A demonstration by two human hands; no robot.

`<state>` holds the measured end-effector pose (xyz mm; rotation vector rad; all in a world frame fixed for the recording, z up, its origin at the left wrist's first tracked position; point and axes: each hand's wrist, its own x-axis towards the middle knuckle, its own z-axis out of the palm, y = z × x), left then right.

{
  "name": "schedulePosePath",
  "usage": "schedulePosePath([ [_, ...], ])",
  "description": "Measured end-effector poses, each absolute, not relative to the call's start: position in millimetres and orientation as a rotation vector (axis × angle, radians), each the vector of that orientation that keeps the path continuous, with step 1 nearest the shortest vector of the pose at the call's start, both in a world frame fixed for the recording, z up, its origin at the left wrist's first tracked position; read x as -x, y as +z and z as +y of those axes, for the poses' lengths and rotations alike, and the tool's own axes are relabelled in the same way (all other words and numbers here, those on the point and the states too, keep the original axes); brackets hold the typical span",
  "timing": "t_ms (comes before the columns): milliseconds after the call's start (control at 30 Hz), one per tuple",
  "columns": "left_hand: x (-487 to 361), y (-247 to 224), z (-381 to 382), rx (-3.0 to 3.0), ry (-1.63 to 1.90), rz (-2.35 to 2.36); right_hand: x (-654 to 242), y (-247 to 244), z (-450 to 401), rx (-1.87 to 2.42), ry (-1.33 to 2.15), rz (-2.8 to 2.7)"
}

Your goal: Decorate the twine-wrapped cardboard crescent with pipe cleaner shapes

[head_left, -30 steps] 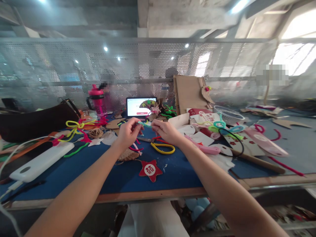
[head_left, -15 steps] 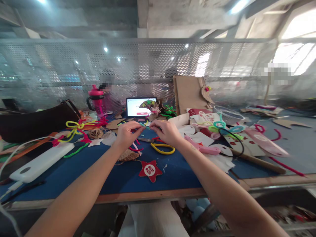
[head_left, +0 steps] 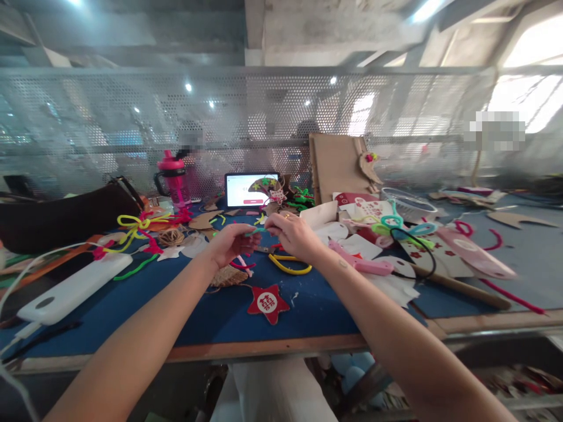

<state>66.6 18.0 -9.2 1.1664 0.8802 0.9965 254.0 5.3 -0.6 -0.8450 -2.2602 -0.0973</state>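
Note:
A short teal pipe cleaner spans the gap between my hands above the blue table. My left hand, palm turned partly up, grips one end between thumb and curled fingers. The other end is pinched by my right hand; its fingertips hide that tip. Below them lie scissors with yellow handles, their blades partly covered by the right hand. Red and pink pipe cleaner pieces rest near the left wrist. Closer to me is a red cardboard star with a white round emblem, on a string.
A white power bank with a cable and a pink bottle stand left. A lit tablet is at the back. On the right are a pink glue gun, paper scraps, looped pipe cleaners and a stick.
My left hand has turned its palm upward and its fingers have loosened from a tight pinch, showing more of the teal pipe cleaner. My right hand stays almost in place.

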Motion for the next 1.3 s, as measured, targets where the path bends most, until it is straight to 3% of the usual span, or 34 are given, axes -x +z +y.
schedulePosePath([
  [167, -69.2, -11.3, 17.3, -1.351, 1.126, 0.857, -253.8, -3.0, 7.2, 0.764, -0.008, -2.196],
  [333, -71.4, -17.0, 16.9, -1.914, 1.379, 0.949, -255.2, -7.1, 10.8, 0.784, 0.039, -2.104],
  [800, -70.3, -16.9, 3.5, -3.222, 1.498, 1.075, -254.4, -1.9, 5.5, 1.115, -0.031, -2.133],
  [1300, -68.4, -15.1, 6.5, -2.483, 1.519, 1.169, -253.9, -3.8, 10.3, 1.003, 0.145, -2.211],
])
